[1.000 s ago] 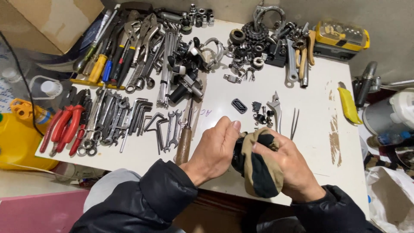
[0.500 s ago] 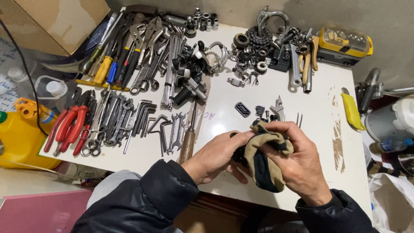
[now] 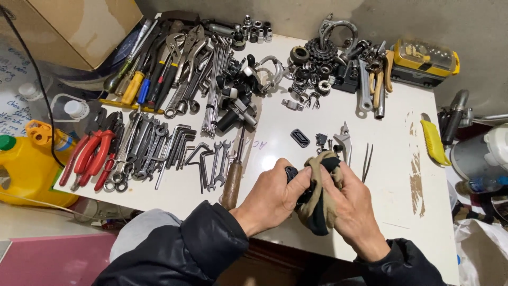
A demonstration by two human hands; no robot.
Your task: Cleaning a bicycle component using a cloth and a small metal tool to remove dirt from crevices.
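Observation:
My left hand (image 3: 275,193) pinches a small black part (image 3: 291,173) between thumb and fingers, over the near side of the white table (image 3: 402,212). My right hand (image 3: 349,204) grips a tan and black rag (image 3: 317,204) and presses it against that part. The rag hides most of the part. Both hands touch each other at the rag. Just beyond them lie a small black oval plate (image 3: 300,137), a silver lever (image 3: 344,139) and thin tweezers (image 3: 366,161).
Red-handled pliers (image 3: 92,159), wrenches and hex keys (image 3: 174,148) fill the table's left. A wooden-handled tool (image 3: 233,182) lies beside my left hand. Bearings and gears (image 3: 317,58) sit at the back, with a yellow case (image 3: 426,61). A yellow jug (image 3: 24,169) stands left.
Both hands stayed together at the near edge. My left hand went from lying over the rag to pinching the black part, and the rag shifted in my right hand around it.

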